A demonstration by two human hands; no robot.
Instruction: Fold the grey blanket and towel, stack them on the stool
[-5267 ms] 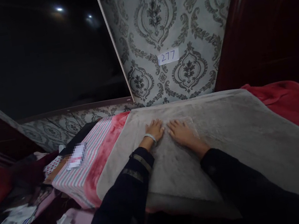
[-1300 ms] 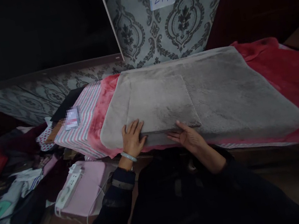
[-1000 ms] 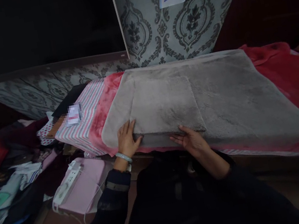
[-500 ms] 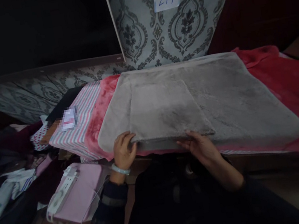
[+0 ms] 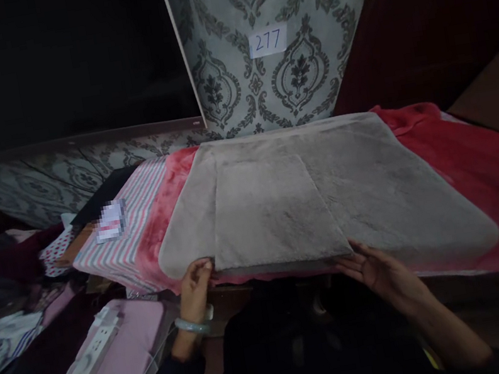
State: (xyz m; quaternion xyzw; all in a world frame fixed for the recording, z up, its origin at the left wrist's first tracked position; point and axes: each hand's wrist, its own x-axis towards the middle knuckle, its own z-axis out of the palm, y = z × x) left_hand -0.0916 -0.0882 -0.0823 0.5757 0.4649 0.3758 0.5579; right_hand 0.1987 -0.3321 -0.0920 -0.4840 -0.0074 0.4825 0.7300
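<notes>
A square grey plush cloth (image 5: 267, 209) lies on a larger grey plush blanket (image 5: 370, 192), its near edge along the blanket's front. My left hand (image 5: 195, 292), with a pale bangle on the wrist, is closed in a pinch at the square cloth's near left corner. At the near right corner is my right hand (image 5: 383, 270). Its fingers are stretched out beneath the edge, and the thumb is apart from them beside the corner.
Under the blanket are a red fleece cover (image 5: 455, 159) and a striped cloth (image 5: 139, 215). A power strip (image 5: 90, 354) sits on a pink stool (image 5: 133, 334) at lower left. A large dark screen (image 5: 58, 72) hangs behind. Clothes (image 5: 6, 336) are piled at far left.
My right hand has moved right along the cloth's near edge to its corner. My left hand keeps near the left corner. The view has tilted up, so everything sits lower.
</notes>
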